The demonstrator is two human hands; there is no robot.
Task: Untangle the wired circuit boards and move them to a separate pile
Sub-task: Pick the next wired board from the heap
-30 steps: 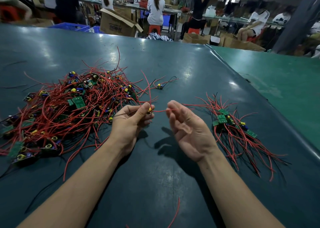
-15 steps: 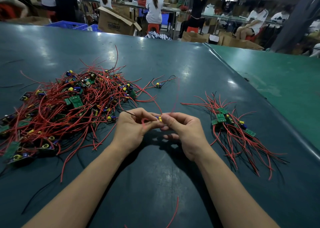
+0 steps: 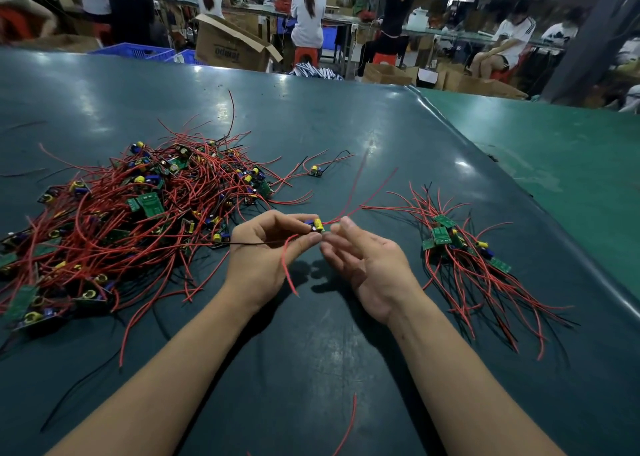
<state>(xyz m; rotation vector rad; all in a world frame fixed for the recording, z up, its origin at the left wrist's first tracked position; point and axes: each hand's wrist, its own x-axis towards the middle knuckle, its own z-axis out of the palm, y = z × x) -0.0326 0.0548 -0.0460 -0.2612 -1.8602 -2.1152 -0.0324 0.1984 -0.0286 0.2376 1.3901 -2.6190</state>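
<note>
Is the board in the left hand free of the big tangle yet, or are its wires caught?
Cannot tell. The left hand pinches the board; its black wire runs back to the big tangle's edge.

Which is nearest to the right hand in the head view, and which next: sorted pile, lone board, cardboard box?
From the right hand:
1. Sorted pile, just to its right on the table.
2. Lone board, beyond the hands, slightly left.
3. Cardboard box, past the table's far edge, left.

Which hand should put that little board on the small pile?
Probably the right hand: it is nearer the small pile. But the left hand pinches the board now, so it must pass over.
</note>
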